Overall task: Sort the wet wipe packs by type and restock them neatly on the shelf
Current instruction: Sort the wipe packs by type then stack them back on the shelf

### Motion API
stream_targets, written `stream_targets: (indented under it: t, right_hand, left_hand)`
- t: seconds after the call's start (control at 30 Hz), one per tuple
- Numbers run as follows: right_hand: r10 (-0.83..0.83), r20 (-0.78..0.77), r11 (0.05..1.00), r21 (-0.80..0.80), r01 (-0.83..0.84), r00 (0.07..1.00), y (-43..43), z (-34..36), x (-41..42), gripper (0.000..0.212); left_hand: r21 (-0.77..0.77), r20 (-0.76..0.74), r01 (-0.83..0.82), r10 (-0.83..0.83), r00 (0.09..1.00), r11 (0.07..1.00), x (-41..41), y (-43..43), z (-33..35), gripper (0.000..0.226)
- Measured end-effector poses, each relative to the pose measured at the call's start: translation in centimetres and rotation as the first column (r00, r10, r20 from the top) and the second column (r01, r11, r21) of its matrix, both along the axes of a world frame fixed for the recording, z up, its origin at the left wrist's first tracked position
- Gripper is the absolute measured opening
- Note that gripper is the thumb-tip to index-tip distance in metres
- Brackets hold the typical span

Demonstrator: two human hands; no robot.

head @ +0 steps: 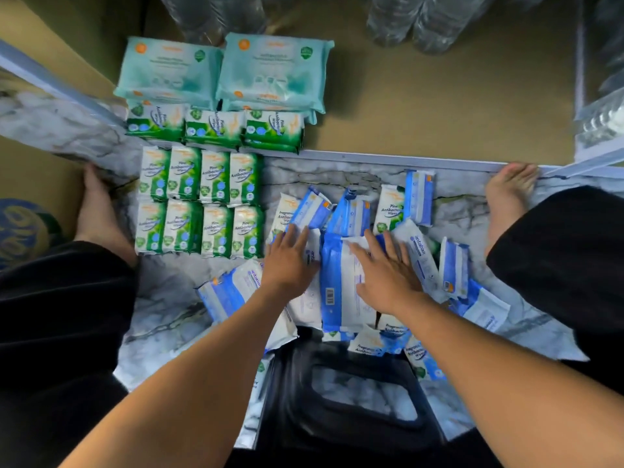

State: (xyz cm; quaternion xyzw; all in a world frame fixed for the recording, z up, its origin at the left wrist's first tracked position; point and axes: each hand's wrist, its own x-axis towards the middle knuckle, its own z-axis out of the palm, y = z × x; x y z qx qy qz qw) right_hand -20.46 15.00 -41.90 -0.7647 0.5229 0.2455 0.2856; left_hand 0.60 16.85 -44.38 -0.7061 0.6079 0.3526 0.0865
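Note:
Several blue and white wipe packs lie in a loose heap (341,288) on the marbled floor in front of me. My left hand (289,256) rests flat on the heap's left side, fingers straight. My right hand (386,270) lies flat on a large blue pack (337,298), fingers spread. Small green pine wipe packs (199,201) stand sorted in two neat rows to the left. Three more green packs (216,130) sit at the shelf's front edge. Behind them lie two large teal packs (223,72) on the tan shelf (422,109).
A black basket (351,396) sits between my knees with a few packs at its rim. My bare feet (506,201) rest at either side of the floor. Wrapped water bottles (405,21) stand at the shelf's back. A metal rail (405,160) edges the shelf.

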Motion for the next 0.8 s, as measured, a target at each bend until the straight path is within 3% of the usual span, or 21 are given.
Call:
stream_targets:
  t: [0.13,0.23,0.43,0.67,0.8]
  right_hand:
    - [-0.009,0.029,1.0,-0.012,0.01,1.0,1.6,-0.2,-1.0,0.081]
    - [-0.01,0.054,0.999,-0.04,0.012,0.998,2.1,0.0,-1.7,0.066]
    - [0.012,0.004,0.997,-0.081,-0.011,1.0,2.2,0.3,-2.6,0.055]
    - [-0.206,0.079,0.948,-0.231,0.219,0.975,-1.6,-0.3,-2.9,0.043]
    - [-0.307,0.033,0.922,-0.239,0.306,0.951,-5.1,-1.4,-3.8,0.05]
  left_hand:
    - [-0.041,0.005,0.02,-0.02,1.0,0.999,-1.4,1.6,0.4,0.072]
    - [-0.024,-0.034,0.008,-0.008,0.999,1.0,-2.2,3.2,0.3,0.069]
    - [-0.03,-0.021,0.047,-0.048,0.999,0.998,-2.2,3.1,0.7,0.068]
    - [-0.18,0.025,0.013,-0.009,1.0,0.984,-1.1,0.3,0.3,0.049]
    - [-0.224,-0.029,0.132,-0.142,0.989,0.966,-2.8,-1.9,-0.1,0.049]
